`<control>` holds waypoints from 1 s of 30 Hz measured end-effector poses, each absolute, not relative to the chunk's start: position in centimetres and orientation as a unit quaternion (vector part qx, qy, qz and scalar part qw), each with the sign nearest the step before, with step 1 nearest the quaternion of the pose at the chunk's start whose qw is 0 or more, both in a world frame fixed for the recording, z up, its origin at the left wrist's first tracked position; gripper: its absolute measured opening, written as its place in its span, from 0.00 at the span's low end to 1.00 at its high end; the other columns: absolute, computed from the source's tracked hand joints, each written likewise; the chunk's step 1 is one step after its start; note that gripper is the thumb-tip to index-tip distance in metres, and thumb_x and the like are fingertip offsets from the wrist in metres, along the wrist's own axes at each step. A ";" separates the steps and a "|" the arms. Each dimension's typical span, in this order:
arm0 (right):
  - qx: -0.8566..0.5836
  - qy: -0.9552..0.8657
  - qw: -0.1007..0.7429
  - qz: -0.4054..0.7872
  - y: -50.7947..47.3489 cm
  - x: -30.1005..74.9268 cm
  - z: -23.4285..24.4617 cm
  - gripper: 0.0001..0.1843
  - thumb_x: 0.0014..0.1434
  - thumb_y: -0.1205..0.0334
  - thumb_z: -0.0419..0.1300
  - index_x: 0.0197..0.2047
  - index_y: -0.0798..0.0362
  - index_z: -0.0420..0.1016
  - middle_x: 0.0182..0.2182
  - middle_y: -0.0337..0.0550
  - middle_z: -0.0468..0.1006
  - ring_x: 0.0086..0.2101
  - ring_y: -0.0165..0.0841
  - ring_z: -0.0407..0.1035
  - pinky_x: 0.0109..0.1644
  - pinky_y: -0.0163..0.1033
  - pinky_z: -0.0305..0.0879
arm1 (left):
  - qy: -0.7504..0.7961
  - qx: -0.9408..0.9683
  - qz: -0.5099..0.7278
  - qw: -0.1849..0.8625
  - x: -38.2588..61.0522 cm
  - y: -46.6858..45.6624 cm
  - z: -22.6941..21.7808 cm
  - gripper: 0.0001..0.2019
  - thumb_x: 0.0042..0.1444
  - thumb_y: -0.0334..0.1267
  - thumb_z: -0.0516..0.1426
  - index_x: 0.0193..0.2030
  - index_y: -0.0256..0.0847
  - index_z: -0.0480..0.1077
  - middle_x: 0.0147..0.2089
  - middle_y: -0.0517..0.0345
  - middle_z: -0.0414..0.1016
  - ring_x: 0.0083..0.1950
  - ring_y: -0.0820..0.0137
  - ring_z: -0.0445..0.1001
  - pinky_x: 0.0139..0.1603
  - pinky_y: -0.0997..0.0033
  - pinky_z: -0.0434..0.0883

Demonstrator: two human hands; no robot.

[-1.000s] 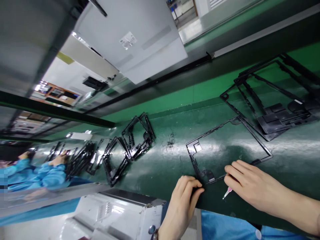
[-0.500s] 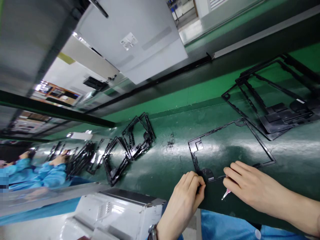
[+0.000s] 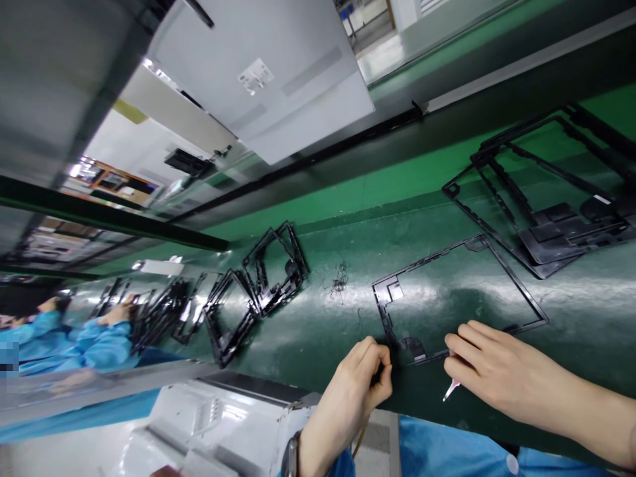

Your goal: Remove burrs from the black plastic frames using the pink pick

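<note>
The two hands, set apart at the near side of the green desk (image 3: 318, 348). Left hand (image 3: 354, 374): fingers curled, thumb brought toward the fingertips, just beside the near left corner of one thin black frame (image 3: 385, 292); whether anything is pinched cannot be told. Right hand (image 3: 489, 361): fingers closed round one pink tool (image 3: 452, 389) — its pale tip pointing down and left — above the frame's near edge, contact with the frame being unclear. The frame lies flat on the desk in front of both hands. Counted elsewhere: one tangle of dark shreds (image 3: 340, 278), left of the frame; one stack of larger frames (image 3: 551, 228) at right — at least two; farther left, more black frames (image 3: 278, 291), overlapping and too crowded to count.
</note>
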State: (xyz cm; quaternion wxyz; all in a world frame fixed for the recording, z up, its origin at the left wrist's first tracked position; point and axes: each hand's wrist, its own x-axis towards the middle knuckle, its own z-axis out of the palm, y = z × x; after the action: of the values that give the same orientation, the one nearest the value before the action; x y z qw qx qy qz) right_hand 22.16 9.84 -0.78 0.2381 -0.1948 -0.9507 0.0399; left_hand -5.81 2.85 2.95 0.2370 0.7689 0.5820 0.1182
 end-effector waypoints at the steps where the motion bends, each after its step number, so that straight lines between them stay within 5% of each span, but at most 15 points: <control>1: -0.196 -0.951 0.237 0.040 9.8 22.2 -0.8 0.13 0.60 0.79 0.52 0.36 0.52 0.72 0.37 0.48 0.78 0.36 0.41 0.69 0.47 0.46 0.71 | 0.582 0.765 0.129 0.243 -5.9 2.7 3.1 0.09 0.70 0.26 0.53 0.40 0.44 0.64 0.36 0.63 0.65 0.35 0.71 0.69 0.36 0.74 0.67; 7: -0.200 -0.952 0.229 0.035 9.6 22.2 -1.1 0.13 0.61 0.79 0.52 0.37 0.52 0.71 0.38 0.48 0.78 0.37 0.41 0.68 0.48 0.46 0.70 | 0.559 0.770 0.145 0.271 -5.5 1.9 2.7 0.04 0.74 0.31 0.57 0.49 0.45 0.70 0.43 0.58 0.71 0.43 0.68 0.73 0.44 0.71 0.71; 17: -0.188 -0.955 0.229 0.033 9.9 22.2 -0.7 0.12 0.58 0.79 0.54 0.36 0.52 0.71 0.38 0.48 0.80 0.36 0.41 0.70 0.46 0.46 0.73 | 0.543 0.806 0.085 0.221 -4.3 3.0 3.6 0.06 0.74 0.29 0.55 0.45 0.44 0.67 0.41 0.58 0.74 0.41 0.65 0.72 0.42 0.66 0.70; 24: -0.184 -0.955 0.231 0.039 9.9 22.2 -0.6 0.12 0.59 0.78 0.55 0.34 0.51 0.70 0.36 0.46 0.78 0.35 0.40 0.70 0.44 0.45 0.73 | 0.527 0.834 0.050 0.157 -4.1 3.6 2.7 0.13 0.59 0.19 0.54 0.37 0.44 0.63 0.35 0.61 0.68 0.34 0.67 0.69 0.35 0.68 0.66; 30: -0.182 -0.955 0.232 0.039 10.0 22.1 -0.7 0.12 0.60 0.78 0.55 0.34 0.51 0.71 0.35 0.46 0.78 0.34 0.40 0.70 0.44 0.45 0.73 | 0.534 0.829 0.051 0.155 -4.4 3.6 2.4 0.13 0.58 0.19 0.52 0.37 0.44 0.62 0.34 0.62 0.67 0.33 0.68 0.68 0.34 0.69 0.64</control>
State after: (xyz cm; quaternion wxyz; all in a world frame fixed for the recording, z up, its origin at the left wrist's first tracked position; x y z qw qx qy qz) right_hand 22.12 10.04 -0.68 0.2325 -0.1818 -0.9547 0.0388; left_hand -4.38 3.57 2.42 0.1546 0.8294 0.5343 0.0513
